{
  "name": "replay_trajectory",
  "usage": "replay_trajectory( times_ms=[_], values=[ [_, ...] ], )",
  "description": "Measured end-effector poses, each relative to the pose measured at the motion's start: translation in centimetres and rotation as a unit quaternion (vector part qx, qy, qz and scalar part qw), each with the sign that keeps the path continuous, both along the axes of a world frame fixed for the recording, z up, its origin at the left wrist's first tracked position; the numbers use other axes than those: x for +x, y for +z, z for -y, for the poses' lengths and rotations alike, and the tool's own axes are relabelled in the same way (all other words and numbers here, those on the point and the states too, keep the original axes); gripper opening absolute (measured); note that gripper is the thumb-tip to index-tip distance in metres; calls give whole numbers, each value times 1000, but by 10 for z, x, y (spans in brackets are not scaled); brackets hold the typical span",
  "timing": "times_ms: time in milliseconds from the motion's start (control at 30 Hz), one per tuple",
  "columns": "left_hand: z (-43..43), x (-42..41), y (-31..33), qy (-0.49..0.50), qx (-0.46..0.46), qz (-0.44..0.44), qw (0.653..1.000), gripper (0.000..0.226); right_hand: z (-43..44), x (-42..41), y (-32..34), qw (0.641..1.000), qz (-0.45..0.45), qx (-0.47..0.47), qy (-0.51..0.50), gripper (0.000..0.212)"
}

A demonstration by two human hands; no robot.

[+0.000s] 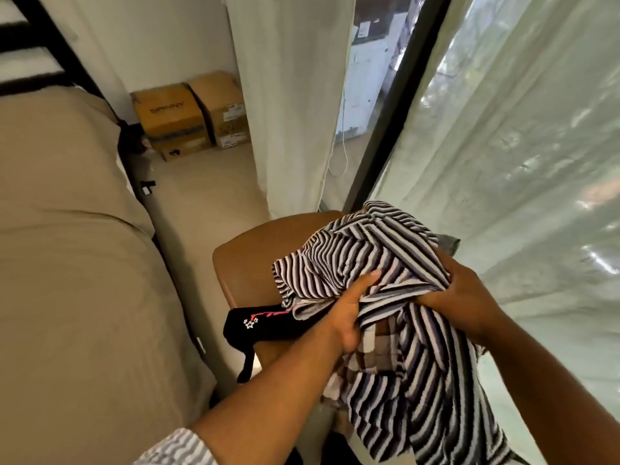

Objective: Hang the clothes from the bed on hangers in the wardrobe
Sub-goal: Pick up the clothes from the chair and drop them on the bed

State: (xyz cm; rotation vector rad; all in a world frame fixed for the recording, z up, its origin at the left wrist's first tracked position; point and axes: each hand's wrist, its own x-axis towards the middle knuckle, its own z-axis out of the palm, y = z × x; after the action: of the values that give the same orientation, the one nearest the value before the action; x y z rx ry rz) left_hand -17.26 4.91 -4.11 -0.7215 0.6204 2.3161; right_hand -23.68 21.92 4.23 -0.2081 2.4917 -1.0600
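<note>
Left hand (349, 318), right hand (461, 297) grip striped shirt (362, 246) over chair (246, 263) edge.

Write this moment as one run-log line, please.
left hand: grips striped shirt | right hand: grips striped shirt | black garment: on brown chair | hanger: none in view | shirt: not yet hung
</note>
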Motion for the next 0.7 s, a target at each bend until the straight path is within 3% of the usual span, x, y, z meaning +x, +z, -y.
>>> replay_trajectory(
  times_ms=[267, 433, 700],
  values=[
    [-19, -4, 55, 48, 12, -110, 993, 39, -30, 39, 62, 986, -52, -158, -26, 101],
    [-26, 9, 84, 24, -23, -176, 984, 80, -58, 73, 83, 980, -108, -170, 4, 114],
    [-40, 39, 171, 75, -135, -291, 944, 77, -84, 102, 97, 958, -206, -199, 19, 148]
  ],
)
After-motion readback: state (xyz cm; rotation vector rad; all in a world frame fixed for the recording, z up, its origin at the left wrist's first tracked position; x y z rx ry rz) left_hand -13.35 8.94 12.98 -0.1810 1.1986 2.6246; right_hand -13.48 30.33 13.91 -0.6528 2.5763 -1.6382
